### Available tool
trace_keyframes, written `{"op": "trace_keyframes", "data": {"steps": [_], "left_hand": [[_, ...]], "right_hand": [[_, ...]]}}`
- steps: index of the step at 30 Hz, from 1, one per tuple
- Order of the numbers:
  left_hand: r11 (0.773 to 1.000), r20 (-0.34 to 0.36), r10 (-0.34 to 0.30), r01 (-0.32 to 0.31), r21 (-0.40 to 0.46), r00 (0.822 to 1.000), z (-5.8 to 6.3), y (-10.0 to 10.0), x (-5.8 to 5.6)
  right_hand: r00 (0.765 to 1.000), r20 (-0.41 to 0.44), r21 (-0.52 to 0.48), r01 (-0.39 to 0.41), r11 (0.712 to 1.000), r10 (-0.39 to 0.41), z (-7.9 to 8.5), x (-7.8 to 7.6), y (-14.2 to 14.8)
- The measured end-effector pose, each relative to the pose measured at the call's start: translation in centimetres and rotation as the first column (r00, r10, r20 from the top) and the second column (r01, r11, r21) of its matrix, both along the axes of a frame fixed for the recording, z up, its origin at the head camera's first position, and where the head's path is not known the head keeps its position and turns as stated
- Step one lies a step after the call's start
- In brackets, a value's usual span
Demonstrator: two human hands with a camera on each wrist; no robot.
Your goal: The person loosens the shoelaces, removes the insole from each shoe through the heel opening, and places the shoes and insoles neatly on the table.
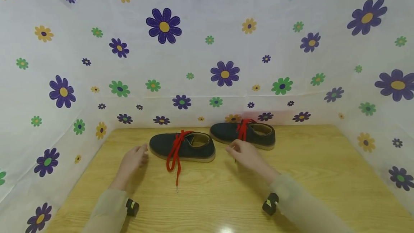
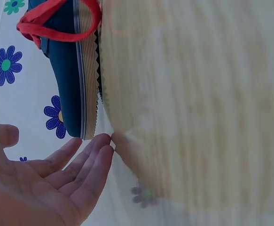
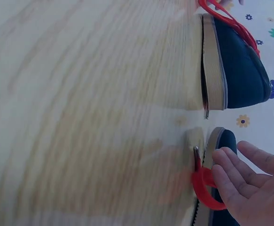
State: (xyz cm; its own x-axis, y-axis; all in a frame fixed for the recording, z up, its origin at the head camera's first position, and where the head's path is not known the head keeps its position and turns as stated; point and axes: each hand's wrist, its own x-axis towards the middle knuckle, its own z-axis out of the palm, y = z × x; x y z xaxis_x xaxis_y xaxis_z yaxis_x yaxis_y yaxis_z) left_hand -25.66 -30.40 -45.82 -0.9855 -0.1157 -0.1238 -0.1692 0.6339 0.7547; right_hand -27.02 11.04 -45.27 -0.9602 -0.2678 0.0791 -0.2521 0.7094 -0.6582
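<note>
A dark navy shoe (image 1: 161, 146) with a tan sole lies on the table in the head view, toe to the left. Its red lace (image 1: 175, 150) hangs over the near side onto the wood. My left hand (image 1: 133, 160) is by that toe with fingers extended; in the left wrist view, the fingertips are at the toe's sole, and contact is unclear. Behind and to the right sits the second navy shoe (image 1: 223, 131), also with a red lace (image 1: 243, 132). My right hand (image 1: 248, 156) is before it, holding nothing; its fingers (image 3: 235, 172) overlap the lace loop in the right wrist view.
Both shoes are near the back edge of the light wood table (image 1: 200, 193). A white flower-print sheet (image 1: 194, 56) rises behind the table and along both sides. Small black devices (image 1: 132, 208) are worn at both wrists.
</note>
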Motion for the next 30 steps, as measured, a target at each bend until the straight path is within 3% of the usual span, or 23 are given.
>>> {"op": "trace_keyframes", "data": {"steps": [7, 14, 19, 23, 30], "left_hand": [[0.986, 0.027, 0.039, -0.043, 0.158, 0.999, -0.1, 0.0, -1.1], [0.968, 0.059, 0.063, -0.076, 0.24, 0.996, 0.0, 0.2, -1.8], [0.956, 0.065, 0.059, -0.076, 0.282, 0.996, 0.1, 0.5, -2.0], [0.934, 0.091, 0.056, -0.084, 0.348, 0.994, 0.0, 0.4, -2.5], [0.895, 0.161, 0.06, -0.125, 0.428, 0.985, 0.0, 0.2, -3.0]], "right_hand": [[0.999, 0.034, -0.064, 0.026, 0.998, -0.024, -1.0, -0.4, -1.0], [0.992, 0.126, -0.184, 0.033, 0.982, -0.01, -1.4, -0.7, -2.1], [0.987, 0.16, -0.213, 0.042, 0.976, -0.007, -1.9, -1.1, -2.8], [0.986, 0.166, -0.212, 0.053, 0.976, -0.018, -1.8, -1.2, -3.4], [0.968, 0.251, -0.287, 0.074, 0.955, 0.0, -1.2, -1.1, -4.0]]}}
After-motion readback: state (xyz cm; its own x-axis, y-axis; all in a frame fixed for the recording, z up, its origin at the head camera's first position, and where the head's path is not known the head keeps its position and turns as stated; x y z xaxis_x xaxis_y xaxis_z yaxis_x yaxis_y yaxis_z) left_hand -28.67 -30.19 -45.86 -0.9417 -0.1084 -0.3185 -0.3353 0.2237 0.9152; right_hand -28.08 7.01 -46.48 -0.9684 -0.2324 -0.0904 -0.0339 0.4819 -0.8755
